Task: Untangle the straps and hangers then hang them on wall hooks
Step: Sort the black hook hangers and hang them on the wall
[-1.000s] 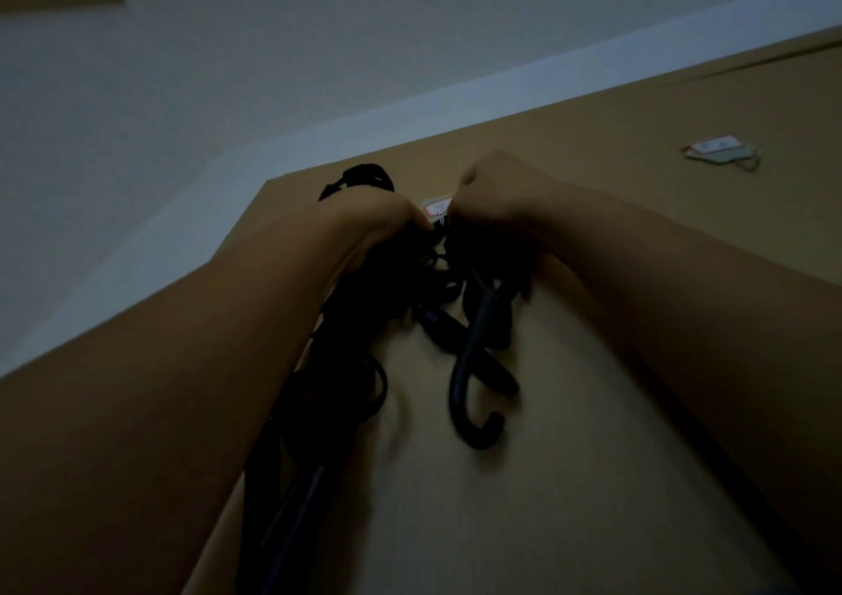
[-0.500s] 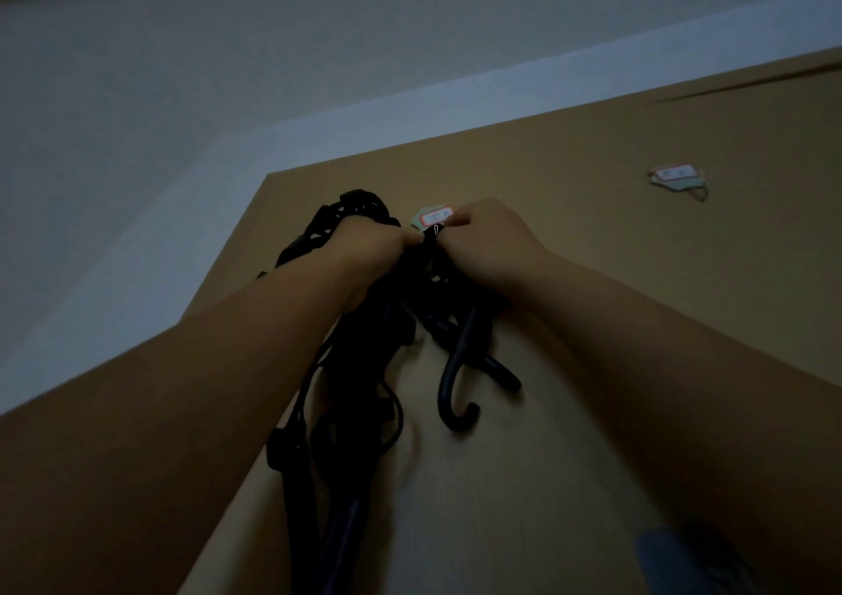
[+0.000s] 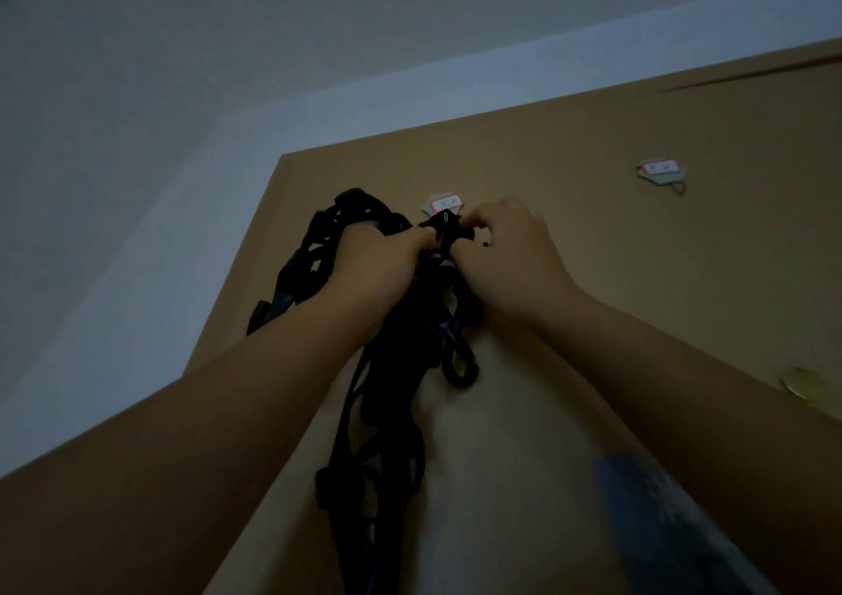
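- Head camera, the only view: in dim light, two bare forearms reach forward onto a brown board point(image 3: 638, 253) that fills the right and lower part of the picture.
- Between the forearms, the tangle of black straps point(image 3: 387, 366) lies against the board near its left edge. It runs from a looped bunch at the upper left, under the hands, and down to the bottom of the picture.
- The left hand point(image 3: 373, 262) has its fingers curled round the upper part of the tangle. Its thumb and forefinger point right and pinch a small knot of strap point(image 3: 445, 225) at the top.
- The right hand point(image 3: 505, 257) meets the left at that same knot. Its fingers are bent under and pinch it from the right side, with the fingertips hidden behind the knuckles.
- A black curved hook point(image 3: 458, 381) hangs out of the tangle just below the right wrist. I cannot tell whether its bend touches the board.
- A small tag with a red-edged white label point(image 3: 445, 202) sits on the board just above the knot.
- A second tag of the same kind point(image 3: 660, 171) sits on the board well to the right, apart from hands and straps.
- A pale wall point(image 3: 136, 161) borders the board on the left and above.
- A yellowish round thing point(image 3: 804, 382) shows near the right edge and a blurred bluish patch point(image 3: 660, 526) at the lower right. Neither is sharp enough to name.
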Tool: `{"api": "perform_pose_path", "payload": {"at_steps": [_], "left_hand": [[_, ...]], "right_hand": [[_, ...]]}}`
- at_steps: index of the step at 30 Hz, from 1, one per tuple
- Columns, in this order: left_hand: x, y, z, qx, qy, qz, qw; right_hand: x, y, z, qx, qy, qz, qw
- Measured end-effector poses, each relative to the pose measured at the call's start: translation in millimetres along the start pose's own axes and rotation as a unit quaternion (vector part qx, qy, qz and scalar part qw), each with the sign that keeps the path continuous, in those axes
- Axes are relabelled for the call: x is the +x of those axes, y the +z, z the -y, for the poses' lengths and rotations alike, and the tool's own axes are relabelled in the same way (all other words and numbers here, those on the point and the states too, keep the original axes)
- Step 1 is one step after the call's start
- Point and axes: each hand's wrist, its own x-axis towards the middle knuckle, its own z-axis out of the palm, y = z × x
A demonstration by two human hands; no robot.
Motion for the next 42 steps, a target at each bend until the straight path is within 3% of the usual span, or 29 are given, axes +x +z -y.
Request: {"api": "perform_pose_path", "payload": {"at_steps": [4, 8, 12, 15, 23, 31, 36, 42], "left_hand": [[-33, 1, -14, -0.058, -0.064, 0.033, 0.996], [-70, 3, -25, -0.06, -0.158, 0.07, 0.983], [-132, 17, -35, -0.113, -0.274, 0.176, 0.939], [-192, 29, -42, -0.144, -0.342, 0.213, 0.904], [-368, 62, -59, -0.23, -0.501, 0.151, 0.821], [-511, 62, -58, -0.215, -0.641, 0.171, 0.717], [-583, 60, -56, -0.242, -0.702, 0.159, 0.65], [-639, 53, -54, -0.245, -0.717, 0.18, 0.627]], "right_hand": [[-26, -18, 19, 0.045, 0.003, 0.001, 0.999], [-87, -48, 34, 0.185, 0.084, 0.016, 0.979], [-162, -86, 44, 0.307, 0.24, 0.091, 0.916], [-212, -126, 50, 0.335, 0.327, 0.155, 0.87], [-341, -230, 59, 0.311, 0.438, 0.294, 0.791], [-454, -300, 76, 0.245, 0.535, 0.413, 0.695], [-508, -323, 88, 0.206, 0.627, 0.384, 0.646], [-554, -344, 97, 0.181, 0.698, 0.348, 0.599]]}}
